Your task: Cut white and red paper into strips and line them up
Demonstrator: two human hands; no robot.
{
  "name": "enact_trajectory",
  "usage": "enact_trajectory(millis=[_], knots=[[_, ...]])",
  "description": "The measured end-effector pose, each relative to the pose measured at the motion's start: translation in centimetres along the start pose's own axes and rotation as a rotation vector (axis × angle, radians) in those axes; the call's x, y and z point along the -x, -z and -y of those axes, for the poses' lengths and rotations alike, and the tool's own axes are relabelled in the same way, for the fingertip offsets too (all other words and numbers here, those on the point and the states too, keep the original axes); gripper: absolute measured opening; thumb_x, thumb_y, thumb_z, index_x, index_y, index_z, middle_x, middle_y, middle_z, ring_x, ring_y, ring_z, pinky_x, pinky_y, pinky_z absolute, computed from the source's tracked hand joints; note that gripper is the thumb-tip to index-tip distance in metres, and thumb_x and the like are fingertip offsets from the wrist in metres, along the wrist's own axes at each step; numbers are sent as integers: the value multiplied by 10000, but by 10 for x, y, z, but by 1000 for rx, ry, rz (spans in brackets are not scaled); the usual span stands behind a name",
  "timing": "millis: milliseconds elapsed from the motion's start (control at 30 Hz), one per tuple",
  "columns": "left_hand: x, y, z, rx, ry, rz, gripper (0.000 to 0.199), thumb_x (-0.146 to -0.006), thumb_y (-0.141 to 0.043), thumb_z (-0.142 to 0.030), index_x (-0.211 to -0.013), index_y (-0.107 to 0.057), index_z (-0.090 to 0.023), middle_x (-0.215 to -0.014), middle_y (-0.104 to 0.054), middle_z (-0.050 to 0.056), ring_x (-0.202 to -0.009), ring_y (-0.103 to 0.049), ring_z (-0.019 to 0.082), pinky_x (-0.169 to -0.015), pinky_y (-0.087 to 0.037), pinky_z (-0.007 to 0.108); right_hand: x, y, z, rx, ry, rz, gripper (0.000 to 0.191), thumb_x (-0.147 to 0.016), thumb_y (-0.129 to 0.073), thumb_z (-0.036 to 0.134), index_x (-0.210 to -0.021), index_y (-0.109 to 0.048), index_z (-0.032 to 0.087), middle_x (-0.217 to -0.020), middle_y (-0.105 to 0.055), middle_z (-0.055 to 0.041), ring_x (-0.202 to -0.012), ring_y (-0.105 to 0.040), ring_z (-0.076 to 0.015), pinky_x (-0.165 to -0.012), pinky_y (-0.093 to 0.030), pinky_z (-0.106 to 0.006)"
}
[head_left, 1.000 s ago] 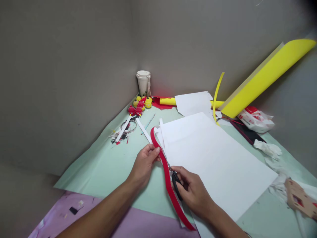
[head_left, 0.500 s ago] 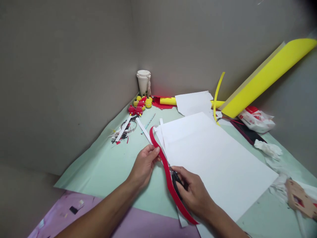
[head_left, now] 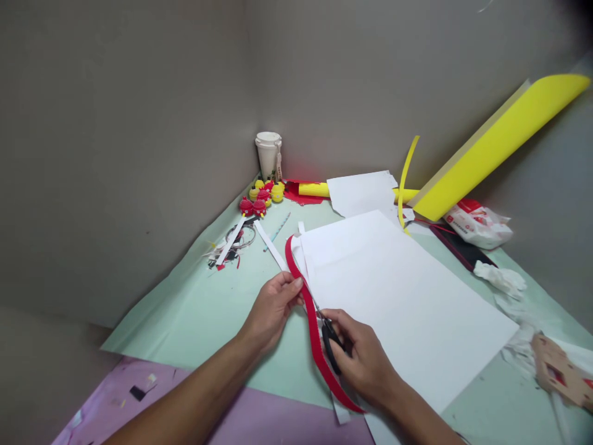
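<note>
A long red strip (head_left: 315,343), white on its back, curves down across the middle of the table. My left hand (head_left: 273,307) pinches it between thumb and fingers near its upper part. In my right hand (head_left: 364,352) is a pair of scissors (head_left: 332,346) with black handles, fingers wrapped round them. The blades point up and away, close against the strip's right edge; whether they are apart is hard to see. Under the hands lie a large white sheet (head_left: 393,296) and white paper strips (head_left: 271,244).
Red and yellow lantern-like balls (head_left: 262,198) sit by a white cup (head_left: 269,154) at the back corner. Wires and scraps (head_left: 234,244) lie left of a pencil (head_left: 278,230). A yellow roll (head_left: 500,148) leans right, above a tissue pack (head_left: 479,224). A brown cutout piece (head_left: 558,371) lies far right.
The upper end of the red strip has shifted slightly right, and its lower end has drawn up and left a little. Both hands keep their holds.
</note>
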State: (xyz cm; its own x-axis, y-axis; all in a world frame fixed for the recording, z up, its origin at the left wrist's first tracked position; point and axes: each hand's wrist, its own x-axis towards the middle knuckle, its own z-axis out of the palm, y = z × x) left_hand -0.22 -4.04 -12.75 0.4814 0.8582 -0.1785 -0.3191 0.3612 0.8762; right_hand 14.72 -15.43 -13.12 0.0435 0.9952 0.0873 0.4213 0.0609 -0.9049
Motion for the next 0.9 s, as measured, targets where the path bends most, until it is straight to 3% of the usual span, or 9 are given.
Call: enact_trajectory(millis=[500,900], knots=[[4,-4,-4,59,59,-4,235,-767,-777,-325,-775,-615,-155,-730,-634,12,-688,-576,133,-720,-451,260,1,0,1,39,27,-19,322,-824,-504,143,-1125,-611,186,-689,-561,31,-584,-488,-123,-585,-420,-235],[6,-7,-7,65,84,46,212,-782,-760,-315,-807,-641,-141,-777,-644,35,-688,-566,132,-728,-460,262,0,0,2,3,-3,-6,340,-805,-507,139,-1131,-590,190,-691,-524,42,-603,-476,-120,-597,-406,-239]])
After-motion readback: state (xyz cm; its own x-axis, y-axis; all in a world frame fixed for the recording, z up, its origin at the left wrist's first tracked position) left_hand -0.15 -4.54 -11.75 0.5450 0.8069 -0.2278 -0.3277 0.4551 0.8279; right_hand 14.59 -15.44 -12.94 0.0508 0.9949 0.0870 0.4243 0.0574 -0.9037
